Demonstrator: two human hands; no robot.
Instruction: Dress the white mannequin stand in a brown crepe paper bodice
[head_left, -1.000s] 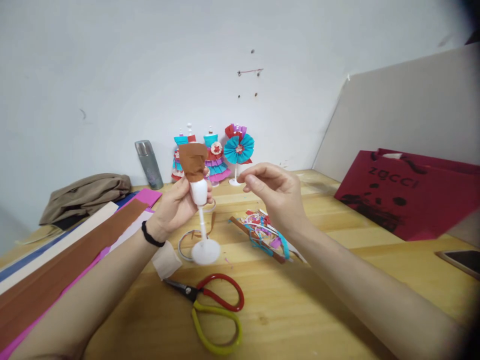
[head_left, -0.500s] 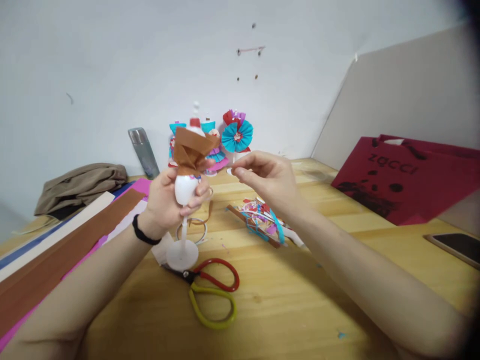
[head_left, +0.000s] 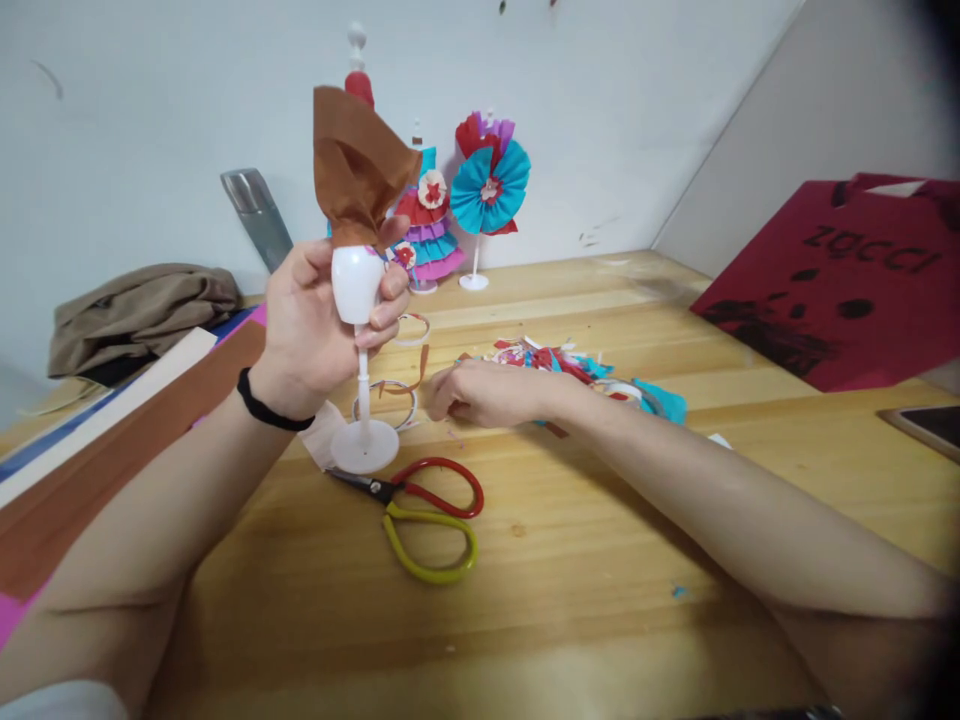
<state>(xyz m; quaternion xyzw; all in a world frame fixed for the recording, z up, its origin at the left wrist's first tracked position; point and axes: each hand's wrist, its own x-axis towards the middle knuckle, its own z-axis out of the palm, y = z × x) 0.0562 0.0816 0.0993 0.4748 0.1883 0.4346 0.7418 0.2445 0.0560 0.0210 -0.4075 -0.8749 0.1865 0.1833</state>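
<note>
My left hand (head_left: 315,320) is wrapped around the white body of a small dress-form mannequin (head_left: 356,285), upright on a thin stem and round base. Brown crepe paper (head_left: 356,170) is gathered at its waist and flares upward; a red band shows below the white knob on top. Low over the table, my right hand (head_left: 487,393) is closed with its fingers curled down; whatever they may hold is hidden. It is beside a tape roll (head_left: 409,405) and a narrow brown strip (head_left: 420,372), and in front of a pile of colourful paper scraps (head_left: 547,360).
Scissors (head_left: 427,510) with red and yellow handles lie near the mannequin's base. Decorated dress forms (head_left: 491,190) stand at the wall. Paper sheets (head_left: 150,440), a cloth (head_left: 146,310) and a flask (head_left: 259,215) are on the left; a red bag (head_left: 832,290) and phone (head_left: 926,425) on the right.
My right hand has dropped from beside the mannequin to the tabletop near the scraps. My left hand still holds the mannequin. The view has tilted down.
</note>
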